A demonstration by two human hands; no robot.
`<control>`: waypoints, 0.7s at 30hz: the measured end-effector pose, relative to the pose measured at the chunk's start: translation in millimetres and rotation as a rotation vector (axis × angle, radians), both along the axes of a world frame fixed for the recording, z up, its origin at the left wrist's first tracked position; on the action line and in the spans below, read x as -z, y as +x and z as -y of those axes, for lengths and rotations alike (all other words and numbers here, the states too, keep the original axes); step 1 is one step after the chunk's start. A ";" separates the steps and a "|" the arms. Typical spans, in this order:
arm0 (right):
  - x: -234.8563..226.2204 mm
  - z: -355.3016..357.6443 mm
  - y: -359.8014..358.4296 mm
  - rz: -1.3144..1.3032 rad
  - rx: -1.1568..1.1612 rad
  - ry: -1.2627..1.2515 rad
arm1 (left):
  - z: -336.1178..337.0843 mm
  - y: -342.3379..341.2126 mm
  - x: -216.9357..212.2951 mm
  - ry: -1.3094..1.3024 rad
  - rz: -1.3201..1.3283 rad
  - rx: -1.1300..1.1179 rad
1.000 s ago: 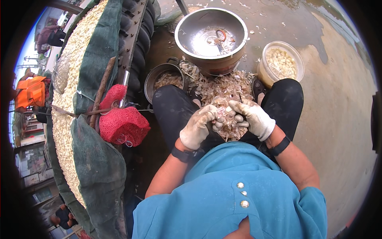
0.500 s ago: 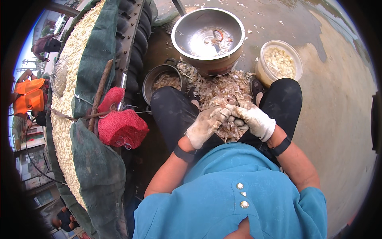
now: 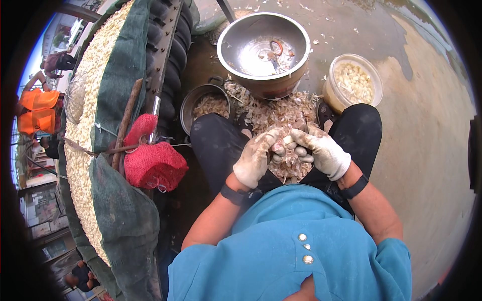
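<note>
Both my hands wear soiled white gloves and meet above the heap of dry garlic skins [image 3: 281, 113] between my knees. My left hand [image 3: 255, 156] is closed, its fingers curled inward around brownish garlic pieces that are partly hidden. My right hand [image 3: 325, 153] is closed too, with thumb and fingertips pinched at a pale garlic clove [image 3: 288, 140] between the two hands. Loose skins also show below the fingers, in front of my lap. Just beyond the hands stands a wide metal bowl [image 3: 236, 40] with a few scraps and a tool with a curved orange-red handle [image 3: 276, 46] inside.
A round tub [image 3: 329, 90] of peeled cloves stands by my right knee, a metal pot [image 3: 187, 111] with skins by my left. Along the left run a green cloth trough [image 3: 118, 65] of pale cloves, a wooden stick [image 3: 128, 110] and a red mesh bag [image 3: 154, 165]. People are farther left.
My hands have parted slightly and turned, and the pale clove now shows between them. The bowl and tub appear slightly lower in view. A person in orange at far left has shifted.
</note>
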State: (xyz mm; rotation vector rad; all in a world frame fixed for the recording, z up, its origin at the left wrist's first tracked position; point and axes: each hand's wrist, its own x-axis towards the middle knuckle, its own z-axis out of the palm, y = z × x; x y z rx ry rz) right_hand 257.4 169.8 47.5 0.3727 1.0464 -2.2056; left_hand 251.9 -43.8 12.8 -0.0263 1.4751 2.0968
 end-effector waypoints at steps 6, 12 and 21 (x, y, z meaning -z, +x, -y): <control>-15.1 -19.6 -14.3 -0.065 0.007 0.183 | -1.5 -15.0 -25.2 -0.381 -0.511 0.256; -55.0 -83.2 -48.8 -0.180 0.217 0.700 | -8.7 -34.7 -35.4 -0.576 -0.425 0.420; -66.3 -187.8 -85.0 -0.113 0.513 1.260 | -28.0 -66.4 -58.8 -0.394 0.007 0.354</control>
